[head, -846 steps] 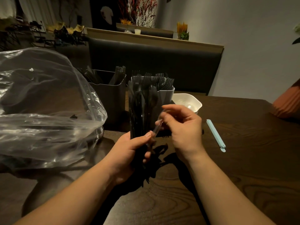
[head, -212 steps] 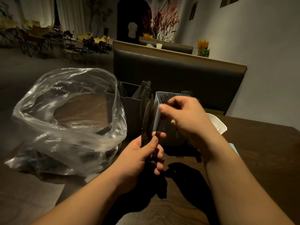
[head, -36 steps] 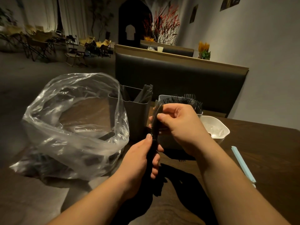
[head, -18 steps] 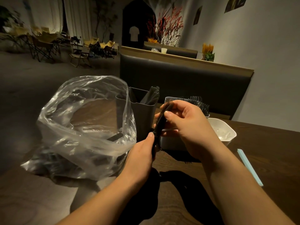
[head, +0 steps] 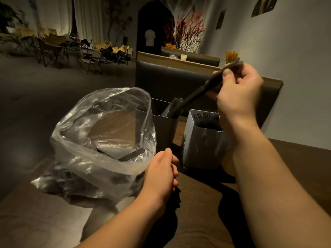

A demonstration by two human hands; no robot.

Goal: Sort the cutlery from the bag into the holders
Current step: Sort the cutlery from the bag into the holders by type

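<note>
My right hand [head: 236,90] is raised above the holders and pinches a bundle of black plastic cutlery [head: 202,90], whose lower end slants down into the dark holder [head: 163,129]. The white holder [head: 202,140] to its right is full of black forks. My left hand [head: 161,176] rests low on the table beside the clear plastic bag [head: 100,140], its fingers curled; I cannot tell whether it holds anything. More black cutlery lies in the bottom of the bag.
The dark wooden table [head: 206,221] carries the bag and both holders. A black upholstered bench back [head: 170,77] stands right behind the holders. Folding chairs stand far off at the left.
My right hand has lifted the black cutlery up out of my left hand and tipped its lower end into the dark holder. My left hand has dropped toward the table.
</note>
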